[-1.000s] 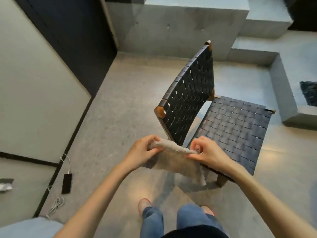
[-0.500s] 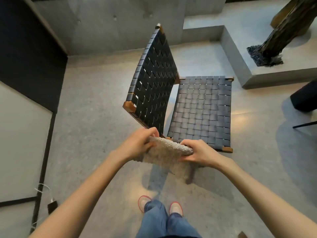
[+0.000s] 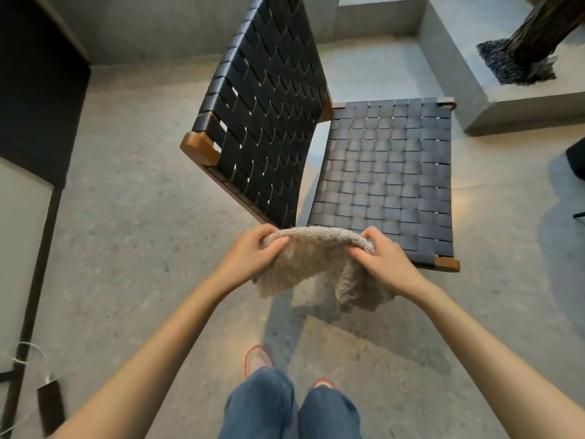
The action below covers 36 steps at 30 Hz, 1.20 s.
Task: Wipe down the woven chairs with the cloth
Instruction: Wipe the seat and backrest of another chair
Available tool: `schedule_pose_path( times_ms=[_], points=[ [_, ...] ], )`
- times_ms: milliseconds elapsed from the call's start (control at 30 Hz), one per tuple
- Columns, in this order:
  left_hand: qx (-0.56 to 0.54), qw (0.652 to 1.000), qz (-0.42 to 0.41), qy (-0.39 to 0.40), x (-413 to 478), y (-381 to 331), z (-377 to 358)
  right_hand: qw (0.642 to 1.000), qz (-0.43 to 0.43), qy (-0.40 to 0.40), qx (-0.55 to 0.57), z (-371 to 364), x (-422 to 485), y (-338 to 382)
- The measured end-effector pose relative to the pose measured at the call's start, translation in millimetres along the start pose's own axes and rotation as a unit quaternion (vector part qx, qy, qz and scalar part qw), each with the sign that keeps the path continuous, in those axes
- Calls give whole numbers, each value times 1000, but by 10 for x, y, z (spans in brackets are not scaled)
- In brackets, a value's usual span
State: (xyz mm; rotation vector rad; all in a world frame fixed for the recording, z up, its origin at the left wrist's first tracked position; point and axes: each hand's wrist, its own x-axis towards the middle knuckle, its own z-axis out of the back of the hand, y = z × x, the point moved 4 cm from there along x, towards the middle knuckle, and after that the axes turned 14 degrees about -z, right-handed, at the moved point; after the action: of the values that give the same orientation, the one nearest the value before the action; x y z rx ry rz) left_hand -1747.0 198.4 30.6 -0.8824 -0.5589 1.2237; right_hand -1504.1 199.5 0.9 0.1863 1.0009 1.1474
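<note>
**Cloth held before the chair**

Head view: the left hand [image 3: 253, 252] and right hand [image 3: 381, 257] each pinch a top corner of the beige cloth [image 3: 311, 264], fingers curled round its edge. It hangs between them, just in front of the woven chair [image 3: 383, 172] on the floor [image 3: 133, 223].

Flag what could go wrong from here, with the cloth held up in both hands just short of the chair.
1. The left hand and right hand pinch only the top edge of the shaggy beige cloth. Its loose lower flaps may snag the wooden corner of the dark woven-strap chair.
2. If the person steps left round the backrest, their feet might catch the white cable on the floor.
</note>
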Motion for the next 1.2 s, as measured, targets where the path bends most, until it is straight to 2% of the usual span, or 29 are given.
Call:
schedule_pose_path(
  times_ms=[100, 200, 267, 367, 467, 533, 633, 700, 800, 867, 933, 1000, 1067, 1200],
  points=[
    [-47, 997, -2, -61, 194, 525, -288, 998, 0, -57, 29, -349, 488, -148],
    [-91, 991, -26, -96, 393, 976, -549, 993, 0, -75, 87, -676, 936, -276],
    [-120, 987, -54, -93, 527, 1206, -725, 985, -16, -44, 165, -880, 1193, -355],
    [-160, 977, -104, -94, 747, 1464, -935, 944, -30, 21, 328, -1135, 1500, -391],
    [-153, 969, -161, -111, 946, 1631, -1042, 902, 4, 72, 426, -1286, 1723, -327],
    [-126, 965, -208, -94, 1034, 1650, -1091, 882, 44, 108, 457, -1353, 1794, -257],
    [-109, 963, -245, -27, 1105, 1691, -1226, 893, 88, 48, 440, -1402, 1946, -244],
    [-88, 963, -252, -27, 1066, 1764, -1247, 882, 104, 11, 460, -1447, 2050, -278],
    [24, 943, -296, -150, 903, 1840, -1024, 858, 123, -28, 498, -1451, 2130, -242],
    [128, 903, -323, -252, 769, 1859, -822, 851, 162, -66, 495, -1389, 2109, -119],
    [188, 855, -330, -354, 674, 1876, -625, 848, 226, -85, 472, -1358, 2063, 105],
    [196, 819, -323, -432, 647, 1894, -463, 877, 274, -71, 389, -1472, 2010, 441],
    [194, 804, -301, -474, 685, 1933, -366, 907, 289, -33, 303, -1755, 2024, 718],
    [156, 794, -265, -524, 872, 2041, -265, 900, 274, -58, 334, -2013, 2238, 830]
  ],
)
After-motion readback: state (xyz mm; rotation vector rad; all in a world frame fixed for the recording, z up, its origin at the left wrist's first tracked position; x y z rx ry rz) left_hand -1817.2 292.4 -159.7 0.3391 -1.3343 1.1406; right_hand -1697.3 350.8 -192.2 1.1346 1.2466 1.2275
